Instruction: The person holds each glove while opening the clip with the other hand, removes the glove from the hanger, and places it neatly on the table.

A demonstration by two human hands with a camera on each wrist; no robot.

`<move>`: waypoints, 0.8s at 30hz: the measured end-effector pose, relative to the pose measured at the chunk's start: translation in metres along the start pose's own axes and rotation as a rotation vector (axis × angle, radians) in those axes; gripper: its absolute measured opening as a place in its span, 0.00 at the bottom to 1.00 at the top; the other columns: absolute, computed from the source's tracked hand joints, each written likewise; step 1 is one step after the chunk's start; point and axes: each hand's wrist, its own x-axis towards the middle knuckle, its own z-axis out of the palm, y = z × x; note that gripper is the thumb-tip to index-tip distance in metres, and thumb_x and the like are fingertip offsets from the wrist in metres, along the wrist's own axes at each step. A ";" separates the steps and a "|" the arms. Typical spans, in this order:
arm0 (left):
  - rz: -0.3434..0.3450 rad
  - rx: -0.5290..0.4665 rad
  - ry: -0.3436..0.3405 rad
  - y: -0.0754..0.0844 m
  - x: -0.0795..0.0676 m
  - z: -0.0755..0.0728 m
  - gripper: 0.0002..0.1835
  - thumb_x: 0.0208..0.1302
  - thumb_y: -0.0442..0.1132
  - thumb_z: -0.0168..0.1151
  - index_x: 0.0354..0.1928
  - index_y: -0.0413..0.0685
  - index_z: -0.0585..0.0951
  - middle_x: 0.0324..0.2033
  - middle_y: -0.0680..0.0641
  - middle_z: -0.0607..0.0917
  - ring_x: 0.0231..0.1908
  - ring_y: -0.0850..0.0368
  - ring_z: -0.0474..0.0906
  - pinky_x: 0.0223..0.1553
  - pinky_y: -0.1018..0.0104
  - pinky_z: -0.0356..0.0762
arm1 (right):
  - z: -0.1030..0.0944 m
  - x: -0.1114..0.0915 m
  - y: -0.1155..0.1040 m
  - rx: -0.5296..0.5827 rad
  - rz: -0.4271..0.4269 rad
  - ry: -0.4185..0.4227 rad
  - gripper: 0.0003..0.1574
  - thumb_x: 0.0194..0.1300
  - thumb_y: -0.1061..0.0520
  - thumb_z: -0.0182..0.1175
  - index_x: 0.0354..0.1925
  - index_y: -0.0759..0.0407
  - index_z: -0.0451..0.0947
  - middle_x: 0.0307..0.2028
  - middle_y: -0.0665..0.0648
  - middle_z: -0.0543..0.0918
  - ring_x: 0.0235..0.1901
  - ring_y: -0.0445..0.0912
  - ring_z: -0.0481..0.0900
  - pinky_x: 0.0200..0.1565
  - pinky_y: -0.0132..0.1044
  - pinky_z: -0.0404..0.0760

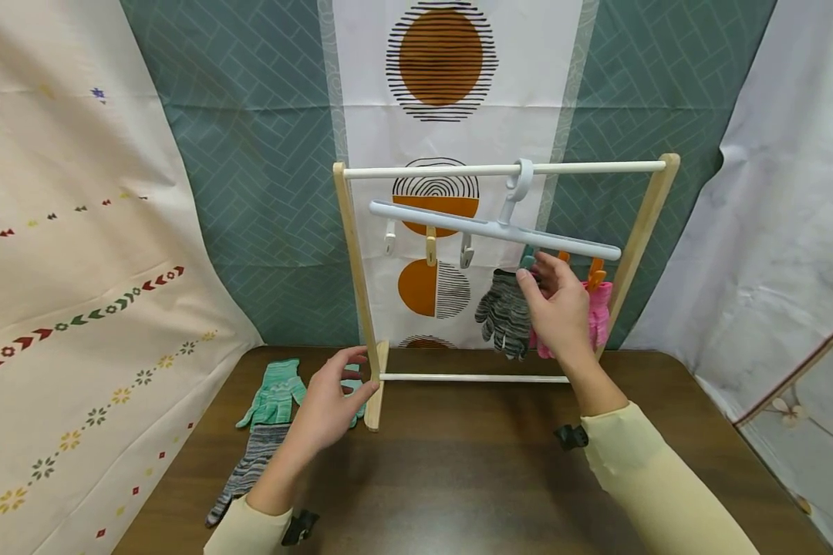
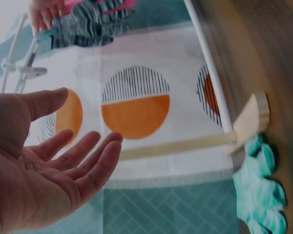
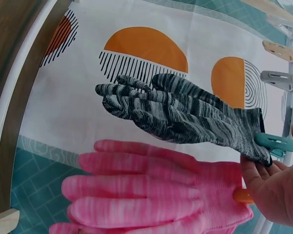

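A black-and-grey striped knit glove (image 3: 180,109) hangs fingers down from a teal clip (image 3: 276,142) under the pale blue hanger (image 1: 493,228). My right hand (image 1: 558,308) is at this glove's cuff, fingertips right by the fabric, thumb apart from them near the clip. Beside it a pink knit glove (image 3: 146,190) hangs from orange clips (image 1: 596,271), partly behind my right hand in the head view. My left hand (image 1: 333,397), palm turned up and fingers spread, holds nothing; it overlaps the foot of the rack's left post in the head view.
The hanger hooks over the white top rail (image 1: 430,172) of a wooden rack and tilts down to the right. Three bare clips, one of them beige (image 1: 431,248), hang on its left half. Green gloves (image 1: 274,393) and a striped glove (image 1: 257,459) lie on the brown table (image 1: 458,478).
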 end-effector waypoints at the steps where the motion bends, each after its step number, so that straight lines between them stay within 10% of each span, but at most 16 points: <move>1: 0.003 -0.010 -0.005 0.003 0.001 0.002 0.31 0.71 0.37 0.72 0.73 0.46 0.74 0.62 0.44 0.82 0.58 0.41 0.82 0.56 0.43 0.81 | 0.000 0.000 -0.001 0.004 0.002 0.000 0.31 0.78 0.50 0.64 0.71 0.63 0.75 0.61 0.65 0.85 0.58 0.57 0.85 0.60 0.52 0.81; 7: 0.032 -0.069 -0.015 0.015 0.007 0.015 0.31 0.70 0.37 0.73 0.73 0.50 0.75 0.62 0.46 0.82 0.58 0.43 0.83 0.55 0.47 0.82 | 0.000 0.001 -0.002 0.028 0.007 0.011 0.31 0.79 0.49 0.63 0.70 0.65 0.76 0.61 0.66 0.84 0.61 0.57 0.83 0.63 0.53 0.80; 15: 0.077 -0.132 -0.025 0.030 0.018 0.030 0.28 0.70 0.37 0.73 0.70 0.51 0.78 0.56 0.48 0.85 0.53 0.46 0.85 0.51 0.52 0.83 | 0.003 -0.002 -0.002 0.040 0.020 0.046 0.30 0.80 0.47 0.61 0.69 0.64 0.77 0.56 0.64 0.87 0.48 0.49 0.85 0.48 0.27 0.78; 24: 0.148 -0.210 -0.073 0.050 0.042 0.053 0.28 0.74 0.38 0.70 0.72 0.47 0.75 0.59 0.46 0.84 0.54 0.50 0.85 0.54 0.51 0.83 | 0.005 -0.005 -0.003 0.045 -0.012 0.086 0.28 0.81 0.47 0.60 0.67 0.65 0.80 0.54 0.63 0.88 0.40 0.41 0.80 0.42 0.27 0.76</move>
